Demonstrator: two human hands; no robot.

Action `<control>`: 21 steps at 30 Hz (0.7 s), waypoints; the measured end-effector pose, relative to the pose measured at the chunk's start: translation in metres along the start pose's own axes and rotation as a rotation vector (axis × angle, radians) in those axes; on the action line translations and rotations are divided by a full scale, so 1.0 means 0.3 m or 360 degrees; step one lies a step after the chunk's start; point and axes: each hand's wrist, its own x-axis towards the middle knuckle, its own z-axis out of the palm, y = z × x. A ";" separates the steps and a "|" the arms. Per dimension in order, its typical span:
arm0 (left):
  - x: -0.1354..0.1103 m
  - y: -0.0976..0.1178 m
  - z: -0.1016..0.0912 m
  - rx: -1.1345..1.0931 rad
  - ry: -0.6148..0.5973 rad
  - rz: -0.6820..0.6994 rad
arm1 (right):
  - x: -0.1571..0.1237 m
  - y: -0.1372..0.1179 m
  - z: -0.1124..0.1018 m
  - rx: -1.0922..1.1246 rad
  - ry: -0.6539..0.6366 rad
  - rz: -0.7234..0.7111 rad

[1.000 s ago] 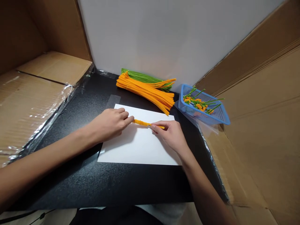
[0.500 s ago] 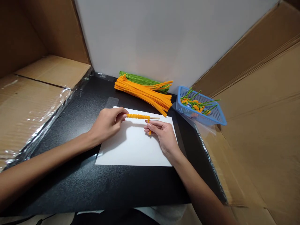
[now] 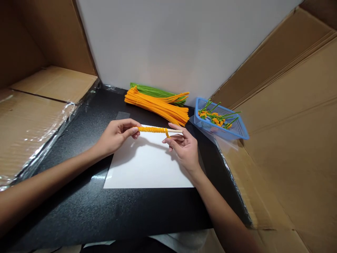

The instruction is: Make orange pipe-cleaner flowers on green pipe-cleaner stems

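Note:
A thin wooden stick [image 3: 174, 130] is held level above a white sheet of paper [image 3: 147, 165]. An orange pipe cleaner [image 3: 152, 129] is coiled around most of its length. My left hand [image 3: 116, 135] pinches the left end of the coiled stick. My right hand [image 3: 183, 147] sits under the right end, fingers curled, its fingertips on the pipe cleaner's loose tail where it hangs off the stick. The bare wood tip pokes out past my right fingers.
A bundle of orange pipe cleaners [image 3: 158, 103] lies behind the paper, with green ones [image 3: 149, 90] behind it. A blue mesh basket [image 3: 219, 119] at the right holds small orange-and-green pieces. Cardboard walls [image 3: 289, 116] flank the black tabletop [image 3: 113, 211].
Both hands lifted the stick off the paper and leveled it. The pipe cleaner coil now covers more of the stick, and my right hand shifted under the right end.

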 end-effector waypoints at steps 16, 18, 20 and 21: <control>-0.046 0.000 0.081 -0.0491 0.0005 -0.0704 | -0.007 0.042 0.010 -0.0133 0.0102 0.0016; -0.048 -0.005 0.081 -0.0390 0.0033 -0.0633 | -0.016 0.044 0.020 -0.0377 0.0156 -0.0080; -0.053 -0.007 0.077 -0.0167 0.0110 -0.0500 | -0.025 0.044 0.027 -0.0625 0.0262 -0.0226; -0.055 -0.005 0.072 0.0017 0.0160 -0.0404 | -0.029 0.043 0.029 -0.0747 0.0320 -0.0312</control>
